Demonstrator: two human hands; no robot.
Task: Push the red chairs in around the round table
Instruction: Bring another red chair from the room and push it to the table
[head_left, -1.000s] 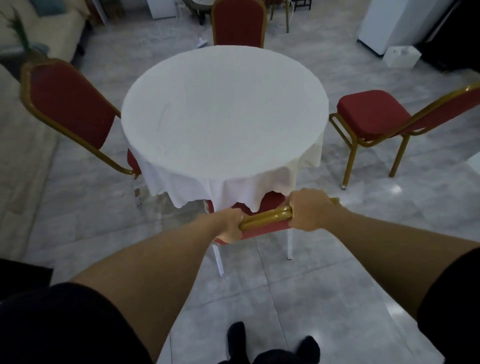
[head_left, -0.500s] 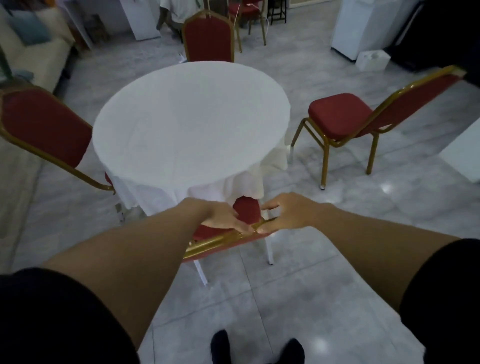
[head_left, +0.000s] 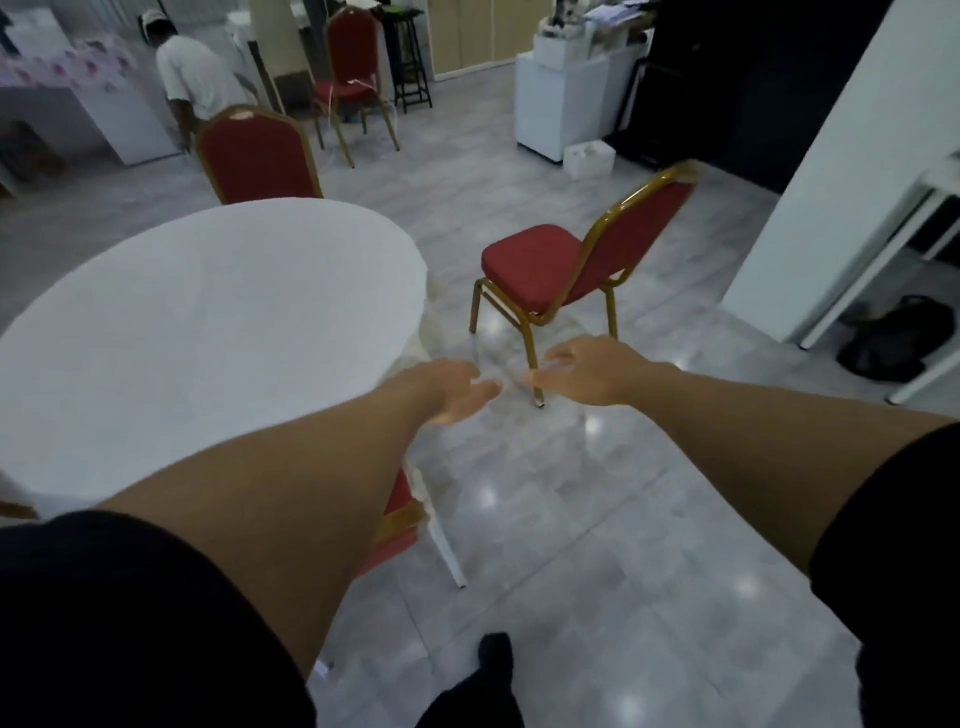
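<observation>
The round table (head_left: 197, 322) with its white cloth fills the left half of the view. A red chair with a gold frame (head_left: 566, 270) stands apart from the table on the right, its seat turned toward it. Another red chair (head_left: 257, 156) sits tucked at the table's far edge. The near red chair (head_left: 402, 519) is under the table's near edge, mostly hidden by my left forearm. My left hand (head_left: 452, 387) and my right hand (head_left: 587, 371) hover empty with fingers spread, in front of the right chair's front leg.
A person in a white shirt (head_left: 192, 83) bends over at the back left. A further red chair (head_left: 353, 78) stands at the back. White cabinets (head_left: 561, 104) and a white box (head_left: 589, 158) lie beyond the right chair; a white wall (head_left: 841, 171) and black bag (head_left: 898, 338) are to the right.
Both hands have let go of the near chair's gold back rail. The view has turned right, so the table has shifted left and the right chair is now ahead.
</observation>
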